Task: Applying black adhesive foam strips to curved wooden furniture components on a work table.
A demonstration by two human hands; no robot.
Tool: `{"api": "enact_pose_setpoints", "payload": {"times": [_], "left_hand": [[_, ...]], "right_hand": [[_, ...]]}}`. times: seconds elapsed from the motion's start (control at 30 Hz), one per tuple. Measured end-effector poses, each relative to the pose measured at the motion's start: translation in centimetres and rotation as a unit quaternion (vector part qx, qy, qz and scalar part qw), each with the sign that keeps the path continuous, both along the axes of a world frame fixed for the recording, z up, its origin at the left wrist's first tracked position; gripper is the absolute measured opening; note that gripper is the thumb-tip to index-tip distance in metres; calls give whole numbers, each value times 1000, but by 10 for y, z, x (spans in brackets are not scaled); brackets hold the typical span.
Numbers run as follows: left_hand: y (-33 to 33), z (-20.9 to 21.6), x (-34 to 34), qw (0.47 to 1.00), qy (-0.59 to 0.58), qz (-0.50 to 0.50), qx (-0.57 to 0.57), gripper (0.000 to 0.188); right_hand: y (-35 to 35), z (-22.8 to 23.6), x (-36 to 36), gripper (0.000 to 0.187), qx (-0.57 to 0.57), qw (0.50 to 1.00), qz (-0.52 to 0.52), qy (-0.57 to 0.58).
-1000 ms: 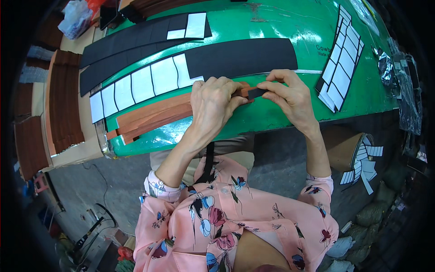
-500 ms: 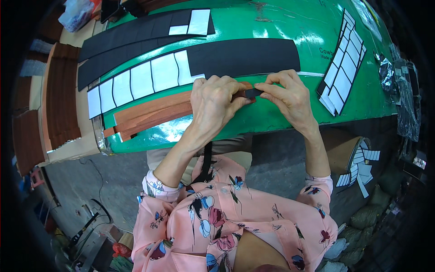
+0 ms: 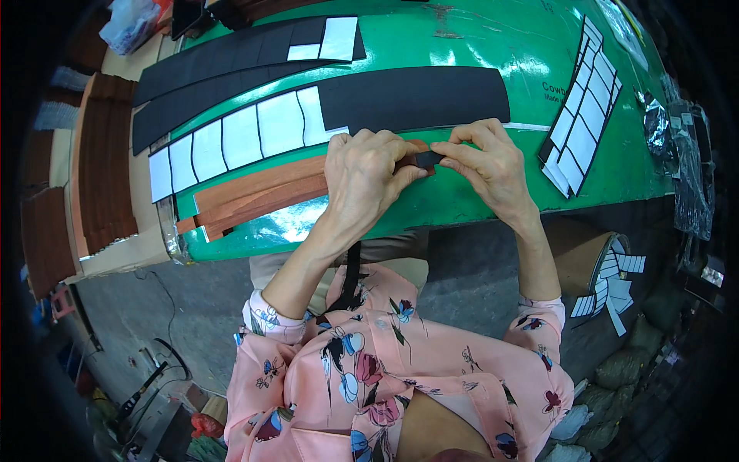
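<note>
A small black piece (image 3: 428, 159) like foam or rubber lies between my two hands, over the end of the brown wood-grain strips (image 3: 262, 187). My left hand (image 3: 366, 171) rests across those strips, with thumb and forefinger closed at the left end of the black piece. From the other side my right hand (image 3: 490, 171) pinches its right end with thumb and fingertips. Just beyond both hands is a long black strip (image 3: 416, 98); white backing pieces (image 3: 240, 131) cover its left part. My fingers partly hide the black piece and the strip ends.
More black strips (image 3: 231, 58) lie at the far left of the green table (image 3: 462, 208). At right is a black strip with white patches (image 3: 583, 108). Brown boards (image 3: 108, 169) are stacked at left. White scraps hang from a round bin (image 3: 573, 258) below the table's edge.
The right fingertips have shifted very slightly left, and the black piece shows at a slightly different angle. Little else has changed.
</note>
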State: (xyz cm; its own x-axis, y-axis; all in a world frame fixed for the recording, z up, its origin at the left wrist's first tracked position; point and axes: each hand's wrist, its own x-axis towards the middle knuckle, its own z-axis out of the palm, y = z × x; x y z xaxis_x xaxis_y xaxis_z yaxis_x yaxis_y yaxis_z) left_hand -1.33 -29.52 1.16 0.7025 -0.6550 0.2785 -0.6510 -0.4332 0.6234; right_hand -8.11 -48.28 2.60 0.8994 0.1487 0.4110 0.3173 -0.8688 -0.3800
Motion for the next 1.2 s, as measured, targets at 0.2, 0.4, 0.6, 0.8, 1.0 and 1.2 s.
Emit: {"api": "enact_pose_setpoints", "payload": {"times": [0.2,0.4,0.6,0.8,1.0,1.2], "left_hand": [[0,0,-1,1000,-4,8,0,28],[-1,2,-2,1000,2,10,-18,30],[-1,-3,-1,998,-32,-22,-44,32],[-1,0,-3,1000,-21,0,-22,30],[0,-3,-1,999,-20,-6,-41,26],[-2,-2,-1,999,7,-4,-54,20]], "right_hand": [[0,-1,0,31,0,1000,2,0],[0,0,-1,30,-2,1000,5,4],[2,2,-1,28,-12,1000,1,-3],[4,5,-2,27,-30,999,-2,-18],[-1,8,-3,25,-25,999,-18,-38],[0,3,-4,24,-17,999,-13,-24]]}}
